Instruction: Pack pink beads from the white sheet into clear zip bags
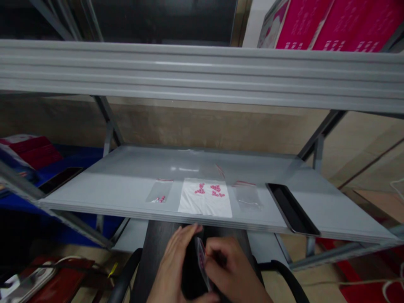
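Left hand [175, 269] and right hand [233, 273] both pinch the held bag [201, 256]. On the shelf [126, 176]: filled bag [160, 191], empty bag [248, 195], and beads [210, 189] loose on the sheet [205, 206]. Bagging appears about midway.

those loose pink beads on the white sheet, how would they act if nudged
The pink beads look small and rounded, so they would probably roll and scatter. Lying loose on the white sheet, they seem light and likely fiddly to pinch singly.
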The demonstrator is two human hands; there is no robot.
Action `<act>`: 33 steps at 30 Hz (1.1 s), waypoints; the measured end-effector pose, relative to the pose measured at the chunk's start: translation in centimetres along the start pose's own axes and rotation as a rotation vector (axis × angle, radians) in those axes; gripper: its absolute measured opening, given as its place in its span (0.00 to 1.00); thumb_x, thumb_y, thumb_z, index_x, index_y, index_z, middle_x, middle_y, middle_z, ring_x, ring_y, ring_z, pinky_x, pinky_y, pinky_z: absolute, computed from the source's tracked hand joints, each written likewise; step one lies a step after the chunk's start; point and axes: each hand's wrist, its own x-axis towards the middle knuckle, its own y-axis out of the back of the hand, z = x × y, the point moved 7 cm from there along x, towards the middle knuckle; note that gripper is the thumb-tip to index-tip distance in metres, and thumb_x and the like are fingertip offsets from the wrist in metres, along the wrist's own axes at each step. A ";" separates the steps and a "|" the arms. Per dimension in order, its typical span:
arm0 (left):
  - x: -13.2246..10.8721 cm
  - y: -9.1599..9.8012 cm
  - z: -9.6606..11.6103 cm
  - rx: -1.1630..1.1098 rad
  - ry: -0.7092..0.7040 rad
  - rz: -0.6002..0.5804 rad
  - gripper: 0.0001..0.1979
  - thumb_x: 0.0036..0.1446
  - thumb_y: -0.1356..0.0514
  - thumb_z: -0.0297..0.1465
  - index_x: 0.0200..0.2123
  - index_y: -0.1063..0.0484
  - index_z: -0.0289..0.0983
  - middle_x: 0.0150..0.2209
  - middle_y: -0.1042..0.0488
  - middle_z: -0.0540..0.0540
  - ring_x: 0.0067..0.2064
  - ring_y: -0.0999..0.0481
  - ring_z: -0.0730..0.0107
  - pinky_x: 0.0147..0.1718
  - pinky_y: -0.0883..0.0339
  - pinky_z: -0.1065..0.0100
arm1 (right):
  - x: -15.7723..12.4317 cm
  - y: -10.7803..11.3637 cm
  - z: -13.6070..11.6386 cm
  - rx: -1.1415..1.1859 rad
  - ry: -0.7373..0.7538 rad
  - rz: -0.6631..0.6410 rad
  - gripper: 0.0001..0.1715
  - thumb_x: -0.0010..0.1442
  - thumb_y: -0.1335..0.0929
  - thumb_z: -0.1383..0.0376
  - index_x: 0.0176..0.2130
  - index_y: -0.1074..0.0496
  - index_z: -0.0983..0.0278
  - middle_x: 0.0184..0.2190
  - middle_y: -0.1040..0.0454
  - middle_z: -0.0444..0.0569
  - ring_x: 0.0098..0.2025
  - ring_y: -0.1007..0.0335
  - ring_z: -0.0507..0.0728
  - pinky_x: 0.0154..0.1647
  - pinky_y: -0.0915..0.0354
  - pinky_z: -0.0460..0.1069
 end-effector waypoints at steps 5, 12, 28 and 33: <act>0.2 -0.2 -1.4 -0.018 0.068 0.050 0.27 0.36 0.27 0.30 0.45 0.21 0.45 0.45 0.18 0.43 0.48 0.20 0.46 0.53 0.30 0.50 | 1.0 0.2 0.6 -0.051 -0.017 -0.001 0.12 0.48 0.35 0.73 0.16 0.36 0.62 0.16 0.39 0.39 0.23 0.44 0.50 0.26 0.50 0.46; 2.1 -0.7 0.2 -0.113 0.059 0.039 0.23 0.38 0.33 0.23 0.41 0.25 0.42 0.37 0.20 0.47 0.39 0.19 0.57 0.37 0.24 0.64 | 1.6 1.1 0.9 -0.184 -0.055 -0.008 0.10 0.46 0.36 0.73 0.18 0.39 0.63 0.17 0.39 0.40 0.25 0.42 0.51 0.28 0.50 0.47; 4.4 -2.6 0.2 -0.200 -0.033 -0.087 0.33 0.38 0.36 0.19 0.50 0.34 0.46 0.43 0.24 0.47 0.43 0.22 0.60 0.42 0.27 0.66 | 3.7 2.0 -0.2 0.021 -0.037 -0.018 0.12 0.48 0.38 0.69 0.17 0.46 0.62 0.16 0.46 0.38 0.21 0.48 0.49 0.22 0.53 0.45; 4.6 -2.0 0.1 -0.144 -0.094 -0.026 0.29 0.41 0.34 0.23 0.49 0.31 0.46 0.42 0.23 0.47 0.42 0.21 0.59 0.40 0.27 0.65 | 3.5 2.9 -0.5 -0.182 0.048 0.079 0.10 0.50 0.35 0.72 0.21 0.38 0.62 0.17 0.37 0.40 0.21 0.40 0.51 0.23 0.47 0.45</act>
